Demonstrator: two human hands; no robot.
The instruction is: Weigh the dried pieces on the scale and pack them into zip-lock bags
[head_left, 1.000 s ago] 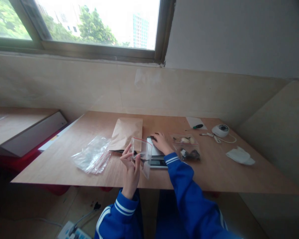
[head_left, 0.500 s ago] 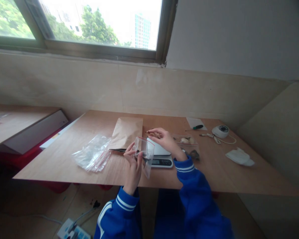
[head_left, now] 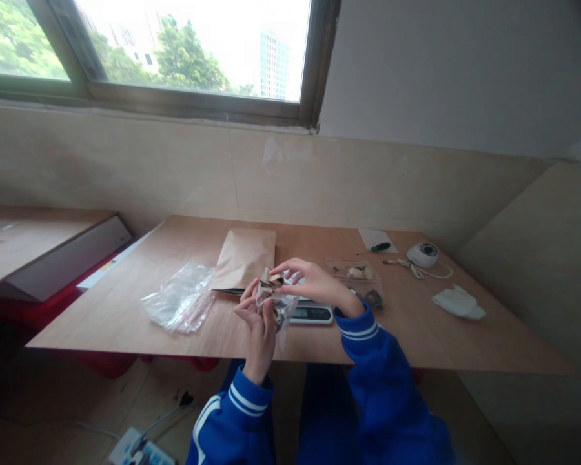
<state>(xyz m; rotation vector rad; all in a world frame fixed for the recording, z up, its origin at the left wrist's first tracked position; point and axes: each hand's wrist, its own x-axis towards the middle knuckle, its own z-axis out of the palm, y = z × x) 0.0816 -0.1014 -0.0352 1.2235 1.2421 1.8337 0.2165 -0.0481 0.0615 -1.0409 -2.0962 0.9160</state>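
Closed on a small clear zip bag, my left hand keeps it upright above the table's front part. Dark pieces show inside the bag. My right hand is at the bag's mouth, its fingers pinched around brown-and-pale dried pieces whose exact kind is unclear. Beneath both hands sits a white digital scale, its plate largely covered by the right hand. A brown paper bag lies just behind the left hand.
Loose clear zip bags lie in a pile on the left. Filled zip bags are right of the scale. Farther right are a green-handled screwdriver, a white dome camera with its cable, and a crumpled white piece.
My right hand has moved left and down from above the scale plate to the zip bag's mouth, carrying the dried pieces. The left hand still holds the bag.
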